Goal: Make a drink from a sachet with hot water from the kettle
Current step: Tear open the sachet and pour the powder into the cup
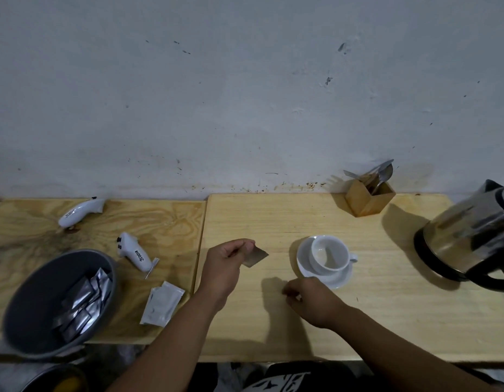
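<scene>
Pinching a silver sachet (256, 257) in left hand (225, 264), just left of empty white cup (328, 254) on saucer (338, 281). Right hand (315, 301) curled near saucer, grip unclear, maybe a torn strip. Nothing poured yet; emptying, kettle (471, 236) water, stirring left. Kettle cut off at right edge; sachet's opening unreadable.

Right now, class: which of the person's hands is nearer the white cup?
Right. The right hand rests just in front of the cup's saucer; the left hand, pinching a sachet, is farther off to its left.
</scene>
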